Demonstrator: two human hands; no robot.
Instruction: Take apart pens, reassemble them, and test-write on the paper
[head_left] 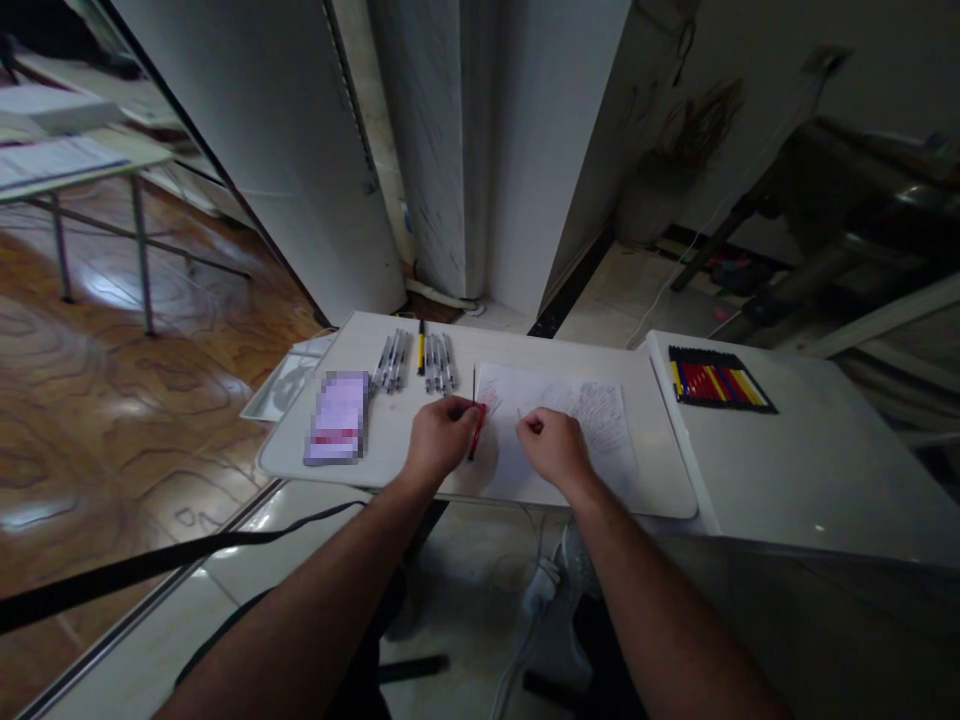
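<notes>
My left hand (441,438) is closed around a red pen (477,432) and holds it upright over the left part of a sheet of paper (592,420) covered in scribbles. My right hand (553,446) rests on the same sheet with its fingers pinched together; a thin small piece shows at the fingertips, too small to name. Both hands sit near the front edge of a small white table (390,440).
Two groups of several pens (394,360) (439,362) lie at the table's back edge. A blurred pink-white packet (339,416) lies at the left. A tray of coloured pens (716,382) sits on a second white table (810,470) to the right. A black strap (150,565) crosses below.
</notes>
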